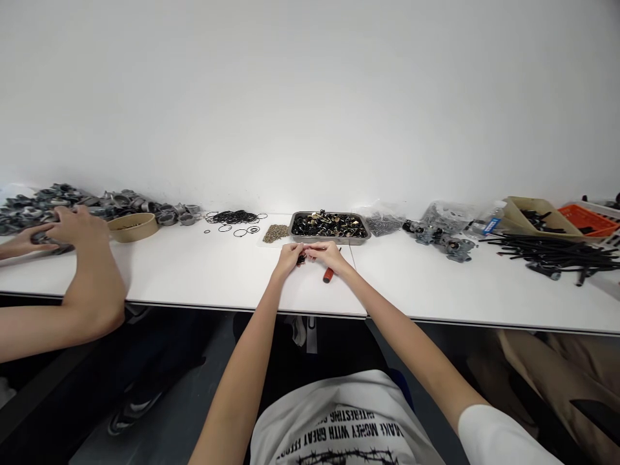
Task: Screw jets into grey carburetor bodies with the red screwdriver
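Observation:
Close together over the white table, my left hand [289, 258] and my right hand [327, 254] have their fingers closed around a small black part [301, 259]. Fingers cover most of it, so its exact kind does not show. Under my right hand lies a screwdriver with a red handle [328, 276]. Just beyond my hands stands a metal tray [334, 240] full of small black and brass-coloured parts. A pile of small brass-coloured pieces [276, 233] sits to the left of the tray.
Black rubber rings [235, 217], a beige round container [133, 228] and grey metal castings [126, 201] lie to the left, where a co-worker's hands [72, 227] handle a casting. Rightward are a bag of small parts [384, 223], carburetor-like bodies [450, 244], a bottle [494, 218], black tubes [557, 250] and bins [588, 221].

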### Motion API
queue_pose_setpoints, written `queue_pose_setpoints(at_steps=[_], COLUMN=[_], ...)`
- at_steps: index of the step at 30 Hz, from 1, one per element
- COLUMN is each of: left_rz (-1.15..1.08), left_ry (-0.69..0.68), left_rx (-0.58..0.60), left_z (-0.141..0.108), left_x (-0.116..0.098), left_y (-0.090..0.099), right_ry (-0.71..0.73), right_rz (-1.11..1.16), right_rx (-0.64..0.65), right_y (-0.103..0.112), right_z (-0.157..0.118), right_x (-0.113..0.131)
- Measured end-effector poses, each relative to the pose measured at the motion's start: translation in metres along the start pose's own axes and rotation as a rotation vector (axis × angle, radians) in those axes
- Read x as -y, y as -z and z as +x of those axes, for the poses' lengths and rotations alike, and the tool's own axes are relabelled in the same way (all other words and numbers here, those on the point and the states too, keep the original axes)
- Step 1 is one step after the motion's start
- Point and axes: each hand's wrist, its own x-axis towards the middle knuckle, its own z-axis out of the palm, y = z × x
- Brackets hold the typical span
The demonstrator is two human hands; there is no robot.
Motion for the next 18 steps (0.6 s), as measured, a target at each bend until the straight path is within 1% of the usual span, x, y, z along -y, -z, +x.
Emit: queue_pose_setpoints(at_steps=[4, 11, 15, 18], left_rz=[0.006, 0.031, 0.045, 0.046], left_ry=[-0.010, -0.011, -0.015, -0.018], left_rx=[0.000, -0.003, -0.003, -0.010], left_z=[-0.0002, 0.0006, 0.0014, 0.0000], left_x=[-0.0015, -0.0006, 0.0010, -0.0008], left_y=[-0.0003, 0.0004, 0.0001, -0.0010], right_ry=[0.003, -0.016, -0.017, -0.035], right_rz=[-0.060, -0.074, -0.070, -0.068], right_rx=[0.040, 0.071, 0.055, 0.011], right_y=[0.0009, 0.0015, 0.0004, -0.0013], right_z=[0.0000, -0.0014, -0.0024, -0.0028], right_x=[-0.0012, 0.0025, 0.0056, 0.0078])
